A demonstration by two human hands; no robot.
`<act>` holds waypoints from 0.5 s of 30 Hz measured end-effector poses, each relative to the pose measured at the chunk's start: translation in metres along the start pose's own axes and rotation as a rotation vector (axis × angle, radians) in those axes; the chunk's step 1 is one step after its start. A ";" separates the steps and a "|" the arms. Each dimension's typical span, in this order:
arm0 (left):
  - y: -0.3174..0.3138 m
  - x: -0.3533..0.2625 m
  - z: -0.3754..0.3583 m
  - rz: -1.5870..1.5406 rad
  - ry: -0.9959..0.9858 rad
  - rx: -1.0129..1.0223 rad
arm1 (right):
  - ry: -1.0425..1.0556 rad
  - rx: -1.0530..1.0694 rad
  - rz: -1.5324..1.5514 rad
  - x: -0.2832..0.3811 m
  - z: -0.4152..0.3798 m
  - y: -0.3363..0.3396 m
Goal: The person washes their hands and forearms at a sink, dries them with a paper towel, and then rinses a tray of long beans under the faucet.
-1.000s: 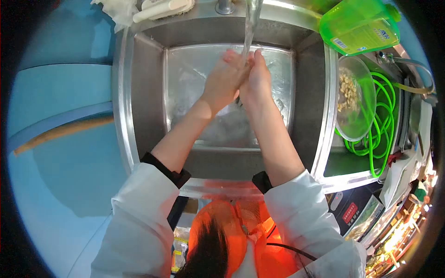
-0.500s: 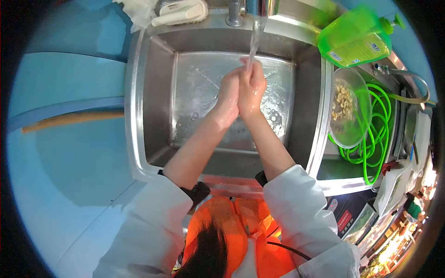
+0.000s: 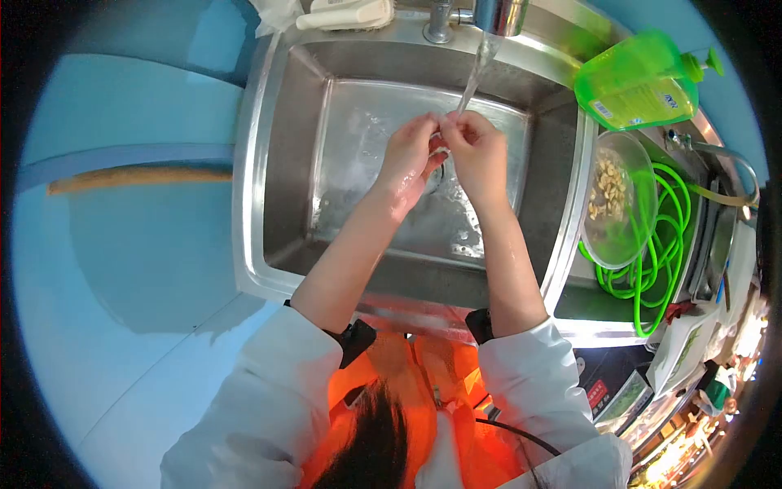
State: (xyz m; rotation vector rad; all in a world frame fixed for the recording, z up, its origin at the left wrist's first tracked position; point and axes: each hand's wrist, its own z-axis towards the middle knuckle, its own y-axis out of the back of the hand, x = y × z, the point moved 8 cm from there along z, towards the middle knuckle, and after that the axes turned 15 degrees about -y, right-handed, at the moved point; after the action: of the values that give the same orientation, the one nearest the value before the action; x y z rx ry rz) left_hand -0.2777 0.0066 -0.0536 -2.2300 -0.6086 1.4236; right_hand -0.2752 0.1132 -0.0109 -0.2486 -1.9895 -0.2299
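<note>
Both hands are wet and meet at the fingertips under a stream of water [image 3: 471, 81] over the steel sink [image 3: 277, 155]. My left hand [image 3: 411, 155] has its fingers bent and pinched near the thumb of the other hand. My right hand [image 3: 478, 151] is also closed, thumb and forefinger pressed together where the water lands. Whether anything small sits between the fingertips cannot be made out. The water comes from the faucet [image 3: 501, 15] at the top.
On the right are a green soap bottle [image 3: 639, 85], a clear bowl [image 3: 619, 196] with several pale pieces, and a coiled green hose [image 3: 672, 220]. A white brush [image 3: 346, 15] lies at the sink's back left. A wooden stick [image 3: 138, 177] is on the left.
The hands were pressed palm to palm; they have moved apart at the palms and now touch at the fingertips. The whole view has shifted slightly.
</note>
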 end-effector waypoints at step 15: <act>-0.041 -0.025 0.016 -0.433 -0.073 0.117 | 0.018 0.018 0.092 0.035 0.007 0.005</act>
State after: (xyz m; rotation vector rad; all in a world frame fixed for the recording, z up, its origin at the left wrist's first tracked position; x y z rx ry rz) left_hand -0.3073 0.0273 -0.0187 -1.8194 -0.9399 1.2811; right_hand -0.2941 0.1228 0.0187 -0.3248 -1.9563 -0.1540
